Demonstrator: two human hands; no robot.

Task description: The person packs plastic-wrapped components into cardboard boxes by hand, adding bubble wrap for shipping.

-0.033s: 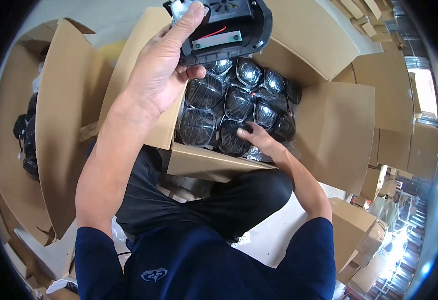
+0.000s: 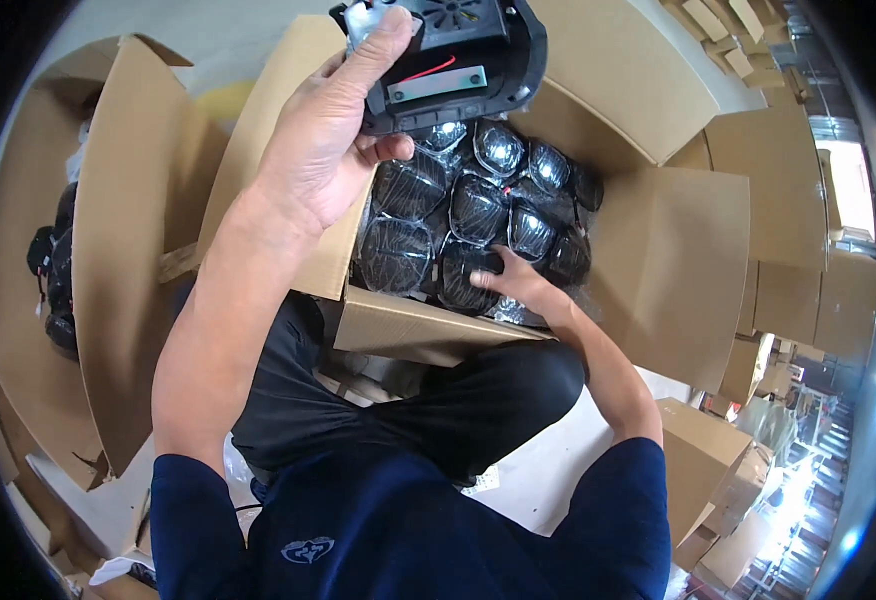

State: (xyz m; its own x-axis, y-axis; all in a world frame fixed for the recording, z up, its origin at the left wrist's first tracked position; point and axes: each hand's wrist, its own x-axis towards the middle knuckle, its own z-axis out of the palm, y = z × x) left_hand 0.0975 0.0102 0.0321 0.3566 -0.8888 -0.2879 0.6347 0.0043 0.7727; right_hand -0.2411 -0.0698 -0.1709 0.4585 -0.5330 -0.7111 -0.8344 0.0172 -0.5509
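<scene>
Up at the top, my left hand (image 2: pixel 343 100) grips a black plastic housing (image 2: pixel 513 75) by its left side, thumb on top. The housing has a slotted round vent, a red wire and a pale metal strip held by two screws. Inside the open carton (image 2: pixel 428 322) before me lie several rounded black units in clear film. My right hand (image 2: pixel 513 277) is closed over the right side of a film-wrapped black unit (image 2: pixel 463 285) in the near row. Its thumb lies across the film, while the other fingertips go out of sight in the gap beside it.
To the left stands another open carton (image 2: pixel 123 250) with black units (image 2: pixel 61 265) inside. Raised flaps (image 2: pixel 673 265) flank the carton before me. Stacked cardboard boxes (image 2: pixel 773 170) rise at the right, with another box (image 2: pixel 698 460) lower down. My crossed legs (image 2: pixel 438 400) are against the carton's near side.
My right thumb has shifted slightly down on the wrapped unit. My left hand and the housing have barely moved.
</scene>
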